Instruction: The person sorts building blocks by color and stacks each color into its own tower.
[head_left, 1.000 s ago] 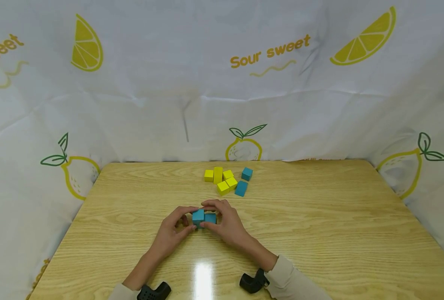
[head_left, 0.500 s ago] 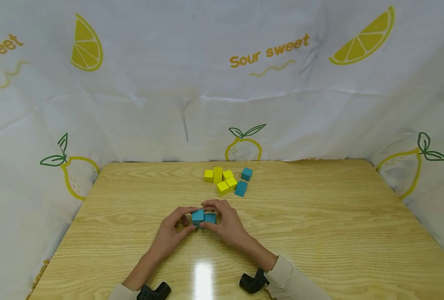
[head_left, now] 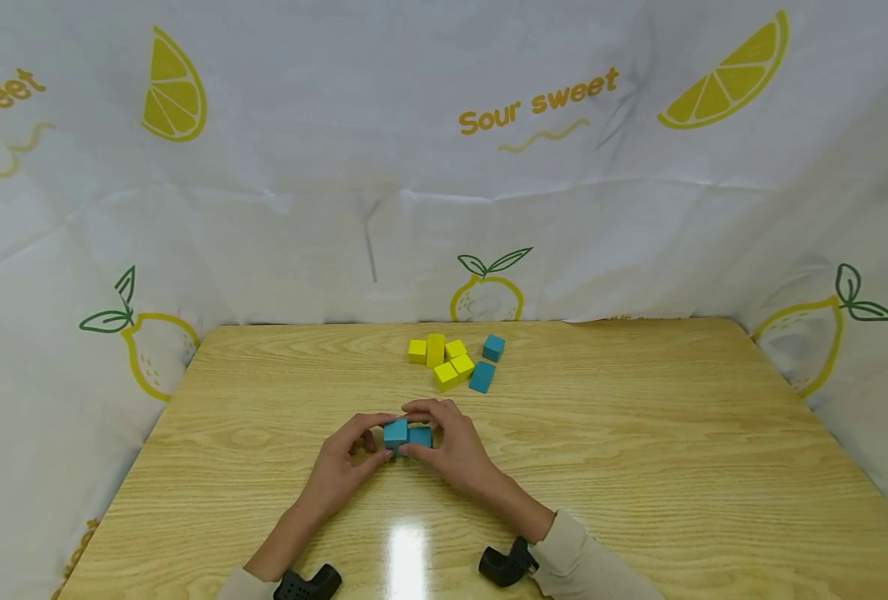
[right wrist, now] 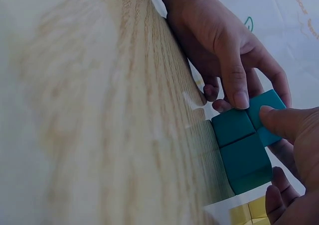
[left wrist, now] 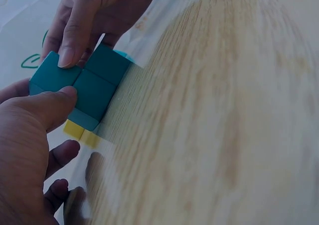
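Observation:
Three blue blocks form a small step at the table's middle: an upper blue cube (head_left: 396,430) sits on a lower left blue cube (left wrist: 93,96), and a lower right blue block (head_left: 421,437) stands beside it. From the left, my left hand (head_left: 341,463) pinches the stack, its thumb at the seam between the upper and lower left cubes. My right hand (head_left: 455,446) reaches across the lower right block and pinches the upper cube, thumb on its near face. In the right wrist view both thumbs (right wrist: 273,116) press on this near side; the far fingers are partly hidden.
Beyond the hands lie several yellow blocks (head_left: 446,375) in a loose cluster, one of them longer (head_left: 435,351). To their right are a blue cube (head_left: 493,347) and a flat-looking blue block (head_left: 482,377). A lemon-print white cloth (head_left: 324,233) hangs behind the wooden table (head_left: 639,442).

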The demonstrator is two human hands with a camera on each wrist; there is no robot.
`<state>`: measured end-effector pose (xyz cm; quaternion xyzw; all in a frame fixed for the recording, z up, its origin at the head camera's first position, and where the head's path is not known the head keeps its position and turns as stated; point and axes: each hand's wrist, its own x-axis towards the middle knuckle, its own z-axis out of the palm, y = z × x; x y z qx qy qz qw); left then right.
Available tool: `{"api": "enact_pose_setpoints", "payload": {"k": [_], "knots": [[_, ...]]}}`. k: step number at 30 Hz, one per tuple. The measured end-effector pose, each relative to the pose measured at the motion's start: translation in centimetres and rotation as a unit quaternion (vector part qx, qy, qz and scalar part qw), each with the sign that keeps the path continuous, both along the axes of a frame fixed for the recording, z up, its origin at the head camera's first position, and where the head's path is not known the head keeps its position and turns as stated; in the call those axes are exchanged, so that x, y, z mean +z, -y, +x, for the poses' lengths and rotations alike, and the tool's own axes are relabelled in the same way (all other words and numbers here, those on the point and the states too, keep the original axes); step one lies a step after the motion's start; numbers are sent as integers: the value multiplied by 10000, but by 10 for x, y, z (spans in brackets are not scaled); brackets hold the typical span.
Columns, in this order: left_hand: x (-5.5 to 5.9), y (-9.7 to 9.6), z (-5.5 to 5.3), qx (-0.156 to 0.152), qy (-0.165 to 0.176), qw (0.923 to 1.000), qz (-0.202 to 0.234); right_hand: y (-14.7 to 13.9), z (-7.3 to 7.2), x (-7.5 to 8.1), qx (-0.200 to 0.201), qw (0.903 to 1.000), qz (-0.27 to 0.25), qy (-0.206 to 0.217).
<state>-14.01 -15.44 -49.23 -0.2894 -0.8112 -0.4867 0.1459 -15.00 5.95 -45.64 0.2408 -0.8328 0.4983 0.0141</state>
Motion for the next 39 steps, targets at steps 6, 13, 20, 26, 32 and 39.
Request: {"api": "enact_pose_setpoints", "payload": {"k": [6,13,20,26,32,39], "knots": [[0,0,1,33,133,9999,-22,0,0,0,-16,10000,-9,-3],[0,0,1,-13,75,10000,33,-1,1,1,40,10000,-81,-37],[1,-2,1,-39,37,9998,184,-14,-6,6,68,9994,-312,-161],[21,-8,9,-25,-11,9996,283,-28,-18,11,-267,9971,-554,-446],[27,-10,12,-45,-98,9995,299,-44,-32,11,-898,9916,-705,-609],[4,-4,2,-32,1,9996,283,-64,-44,5,-1493,9808,-990,-772]]}}
